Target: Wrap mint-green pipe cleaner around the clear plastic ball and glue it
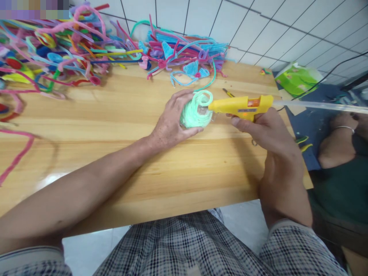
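Note:
My left hand (175, 119) is wrapped around a mint-green coil of pipe cleaner (191, 115), steadying it on the wooden table. A loop of the same green stands up at its far side, and a greyish spot shows in its middle. In my right hand (264, 128) is a yellow glue gun (237, 105), gripped by its handle. Its nozzle points left and meets the coil near the greyish spot; whether it touches I cannot tell. A long clear glue stick (319, 105) sticks out of the gun's back end.
Piles of colourful pipe cleaners (71, 50) line the table's back and left, with blue pipe-cleaner shapes (191, 69) among them. A small yellow-and-black tool (228, 92) lies behind the gun. At right are a green packet (299, 78), a black cable (339, 67) and another person's arm (339, 142).

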Demonstrator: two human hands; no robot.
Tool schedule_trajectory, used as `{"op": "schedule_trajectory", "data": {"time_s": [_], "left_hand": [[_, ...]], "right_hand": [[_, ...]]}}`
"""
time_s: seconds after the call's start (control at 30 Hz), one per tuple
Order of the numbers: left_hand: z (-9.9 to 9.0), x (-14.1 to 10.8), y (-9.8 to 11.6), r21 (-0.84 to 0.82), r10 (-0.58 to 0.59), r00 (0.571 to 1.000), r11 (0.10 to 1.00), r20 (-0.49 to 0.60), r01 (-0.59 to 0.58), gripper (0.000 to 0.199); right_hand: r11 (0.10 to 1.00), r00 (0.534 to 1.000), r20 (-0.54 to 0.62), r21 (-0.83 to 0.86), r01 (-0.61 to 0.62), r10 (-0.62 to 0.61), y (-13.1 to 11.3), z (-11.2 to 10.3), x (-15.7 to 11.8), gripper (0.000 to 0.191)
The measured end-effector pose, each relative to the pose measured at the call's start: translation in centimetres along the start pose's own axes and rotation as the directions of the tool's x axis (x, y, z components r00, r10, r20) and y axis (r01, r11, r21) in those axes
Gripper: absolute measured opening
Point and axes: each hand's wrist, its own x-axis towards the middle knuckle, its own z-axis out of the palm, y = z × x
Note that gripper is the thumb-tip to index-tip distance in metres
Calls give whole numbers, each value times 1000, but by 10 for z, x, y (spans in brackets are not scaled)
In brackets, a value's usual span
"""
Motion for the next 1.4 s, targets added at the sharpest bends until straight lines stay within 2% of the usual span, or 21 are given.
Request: {"op": "schedule_trajectory", "data": {"time_s": [0.47,0.77,0.93,1.17,1.4], "left_hand": [[3,0,-3,-23,24,999,999,-23,-25,97],[1,0,1,-3,-1,1000,1000,-1,1,96],[-2,1,7,25,-60,998,998,23,59,96],[-3,2,7,15,-74,996,997,43,74,96],[-3,1,6,3,-41,998,999,38,41,94]], "right_hand": [[1000,1000,7,-16,-9,9,-1,-1,0,22],[1000,999,28,-18,-22,23,-4,-2,-1,23],[999,999,30,-7,-32,32,-1,-4,-2,22],[1000,1000,17,-16,-18,18,-5,-4,-2,29],[999,998,51,-22,-40,41,-3,-8,-3,25]]}}
